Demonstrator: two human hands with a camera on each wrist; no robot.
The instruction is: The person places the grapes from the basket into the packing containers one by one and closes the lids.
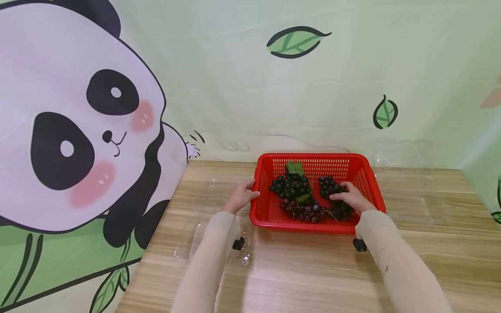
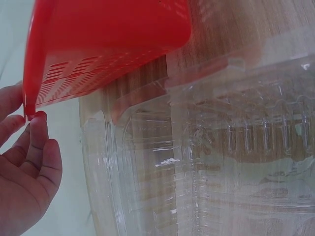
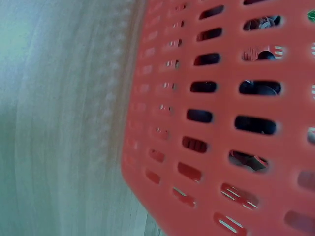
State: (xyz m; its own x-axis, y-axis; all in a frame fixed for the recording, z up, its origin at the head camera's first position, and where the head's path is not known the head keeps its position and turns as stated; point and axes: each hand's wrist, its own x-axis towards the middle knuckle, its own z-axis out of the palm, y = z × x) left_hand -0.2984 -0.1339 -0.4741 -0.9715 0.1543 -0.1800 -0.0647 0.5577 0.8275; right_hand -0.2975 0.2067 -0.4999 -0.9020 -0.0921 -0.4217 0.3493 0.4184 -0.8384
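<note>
A red plastic basket (image 1: 317, 227) with slotted walls stands on the wooden table, with several bunches of dark grapes (image 1: 290, 186) inside and green leaves among them. At its left rim, my left hand (image 1: 239, 196) pinches the edge between thumb and fingers; the left wrist view shows those fingertips (image 2: 38, 118) right at the red rim. My right hand (image 1: 354, 198) reaches over the basket's right side and holds the right-hand bunch of grapes (image 1: 328, 186) between thumb and fingers. In the right wrist view the basket wall (image 3: 221, 103) hides that hand, and dark grapes show through the slots.
Clear plastic clamshell boxes (image 2: 147, 162) lie on the table left of the basket, under my left forearm. Another clear box (image 1: 407, 182) stands open at the back right. Behind the table (image 1: 305, 269) hangs a pale green cloth with a printed panda (image 1: 78, 26) and leaves.
</note>
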